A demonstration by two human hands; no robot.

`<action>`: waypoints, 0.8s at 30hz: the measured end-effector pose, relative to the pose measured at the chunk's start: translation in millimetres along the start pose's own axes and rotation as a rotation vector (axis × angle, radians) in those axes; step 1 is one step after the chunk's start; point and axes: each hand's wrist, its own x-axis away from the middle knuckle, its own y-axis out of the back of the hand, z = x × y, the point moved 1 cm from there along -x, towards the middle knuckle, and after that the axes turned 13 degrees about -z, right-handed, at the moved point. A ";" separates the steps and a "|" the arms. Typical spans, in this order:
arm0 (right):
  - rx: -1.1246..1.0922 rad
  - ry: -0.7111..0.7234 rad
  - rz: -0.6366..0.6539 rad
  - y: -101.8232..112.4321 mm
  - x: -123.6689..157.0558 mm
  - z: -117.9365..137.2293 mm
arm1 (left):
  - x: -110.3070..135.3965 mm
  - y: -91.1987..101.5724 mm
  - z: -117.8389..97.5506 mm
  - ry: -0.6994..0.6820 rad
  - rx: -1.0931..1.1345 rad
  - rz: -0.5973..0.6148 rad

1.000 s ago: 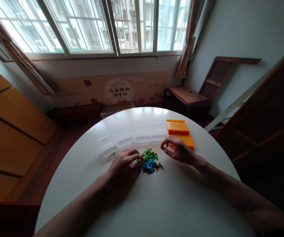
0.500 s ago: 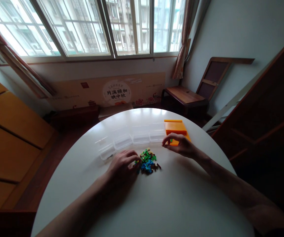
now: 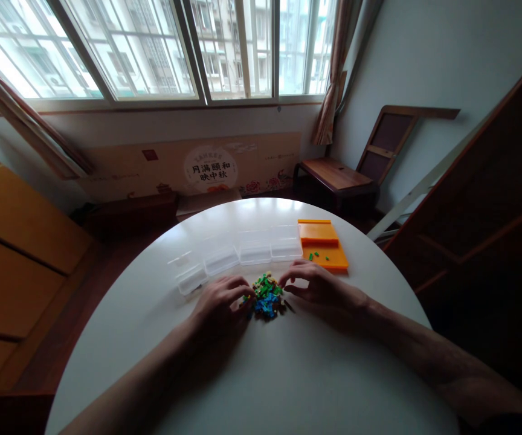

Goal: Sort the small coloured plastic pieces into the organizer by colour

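Observation:
A small heap of tiny building bricks (image 3: 266,296) in green, blue, yellow and brown lies on the white round table (image 3: 261,374). At its left edge is my left hand (image 3: 222,299), fingers bent and loosely apart, the tips at the bricks. My right hand (image 3: 313,284) reaches the heap from the right, thumb and forefinger apart beside the bricks; nothing shows between them. Behind that hand lies an orange tray (image 3: 322,231) with a raised ridge across it. A few small green bricks (image 3: 312,257) sit on its nearer part.
A row of clear plastic boxes (image 3: 255,254) curves behind the heap, left of the orange tray. Beyond the table stand a wooden chair (image 3: 338,175) and a window (image 3: 152,54) with curtains. Wooden cabinet doors (image 3: 16,241) are at the left.
My right hand has moved left and toward me, from the orange tray to the right side of the brick heap. The green bricks on the tray now show more fully. My left hand stays at the heap.

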 end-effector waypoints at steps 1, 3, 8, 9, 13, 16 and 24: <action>0.028 0.014 0.007 0.9 -0.2 1.2 | -0.4 0.2 -0.8 0.002 0.004 0.000; 0.070 0.025 0.025 2.5 -0.4 4.2 | -1.4 0.7 -2.7 0.001 0.006 -0.002; 0.110 0.040 0.058 2.6 -0.8 9.2 | -2.6 1.0 -4.9 -0.002 0.001 -0.013; 0.110 0.051 0.066 1.9 -0.9 8.0 | -2.4 0.9 -4.6 0.001 0.002 -0.011; 0.135 0.116 0.090 -2.3 -0.7 -3.9 | -0.7 0.1 -2.1 0.011 -0.008 0.008; 0.169 0.194 0.092 -5.1 -0.3 -11.7 | -0.1 -0.7 -1.1 0.005 -0.019 0.004; 0.149 0.100 -0.016 9.9 -4.9 -9.6 | -2.1 0.2 -2.7 0.008 -0.014 0.017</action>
